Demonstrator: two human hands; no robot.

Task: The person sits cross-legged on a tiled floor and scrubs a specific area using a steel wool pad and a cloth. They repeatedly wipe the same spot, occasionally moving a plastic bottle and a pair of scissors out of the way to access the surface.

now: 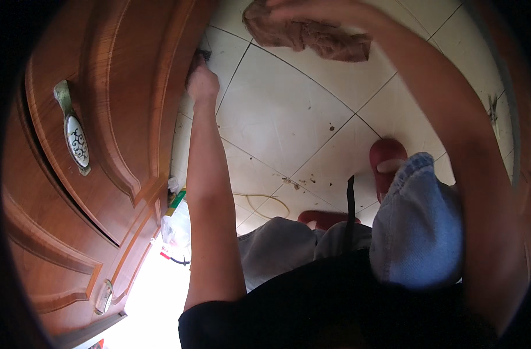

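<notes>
A crumpled brown cloth (335, 43) lies on the tiled floor (287, 104) at the top of the view. Over its upper part is my right hand (300, 9), blurred and partly cut off by the frame's edge, with the cloth under its fingers. My left hand (203, 83) reaches down to the floor at the foot of a brown wooden cabinet (130, 87). Its fingers are mostly hidden, and a small dark thing (205, 55) shows just beyond them. Whether the left hand grips that thing is unclear.
Brown crumbs (296, 185) are scattered over the tiles. A thin yellow loop (274, 198) lies near my feet, which wear red slippers (386, 152). A clear plastic bag (176, 231) stands by the cabinet. Door handles (77, 139) jut out at left. A dark strap (350, 200) hangs before me.
</notes>
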